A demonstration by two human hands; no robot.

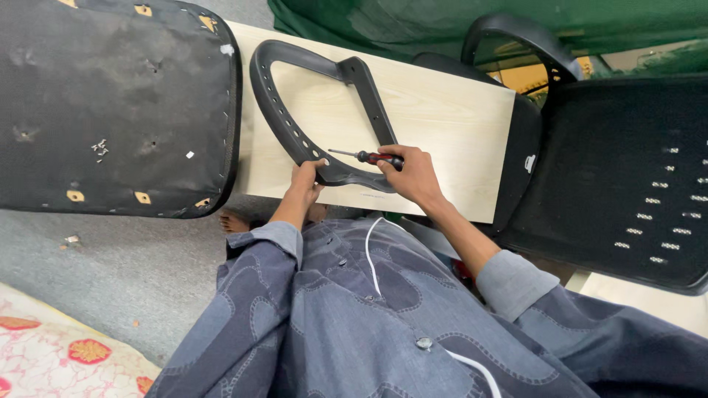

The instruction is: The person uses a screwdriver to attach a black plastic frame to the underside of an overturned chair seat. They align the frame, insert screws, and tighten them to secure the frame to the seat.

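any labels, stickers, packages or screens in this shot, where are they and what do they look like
Small white tag: on the black edge at the right end of the pale wooden board, roughly rectangular.
Faint dark print line: on the board's near edge, just below the right hand; too small to make out.
No packages or screens in view.
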